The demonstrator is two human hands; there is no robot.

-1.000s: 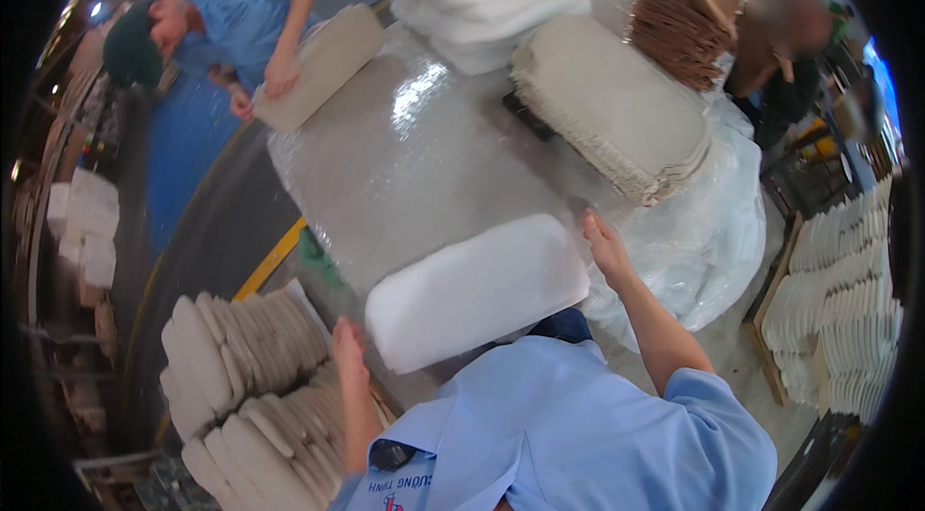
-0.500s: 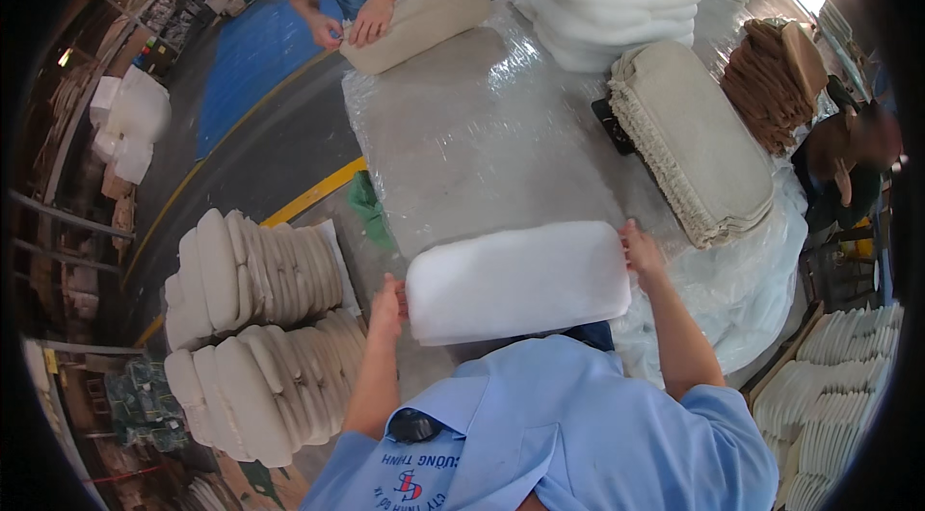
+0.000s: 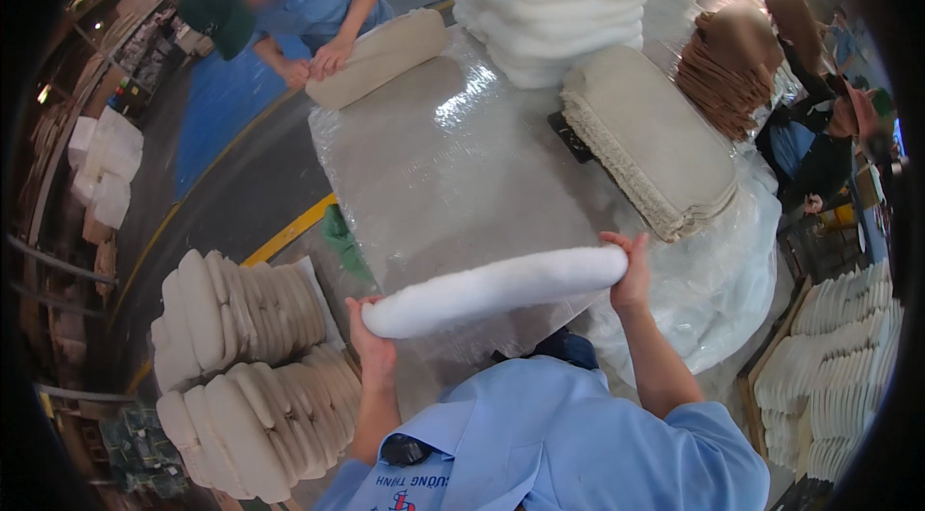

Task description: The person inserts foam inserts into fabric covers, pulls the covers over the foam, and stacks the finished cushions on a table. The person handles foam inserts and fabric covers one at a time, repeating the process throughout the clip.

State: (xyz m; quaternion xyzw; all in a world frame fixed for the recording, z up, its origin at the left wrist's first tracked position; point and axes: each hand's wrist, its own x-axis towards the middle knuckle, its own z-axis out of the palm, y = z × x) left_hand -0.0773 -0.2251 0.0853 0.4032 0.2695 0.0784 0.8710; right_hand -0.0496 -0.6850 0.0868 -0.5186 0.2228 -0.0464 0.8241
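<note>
Beige cushions (image 3: 260,415) stand left of the worktop (image 3: 453,183); left forearm (image 3: 377,415) is close, could knock them. Left hand (image 3: 374,338) grips one end of the white pad (image 3: 496,289), above the worktop's near side; right hand (image 3: 629,275) grips the other. Soft middle could sag if either slips.

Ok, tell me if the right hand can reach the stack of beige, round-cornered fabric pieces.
Probably yes: the stack of beige, round-cornered fabric pieces lies just beyond the right hand, with nothing visible between, though that hand now grips the long white soft pad.
</note>
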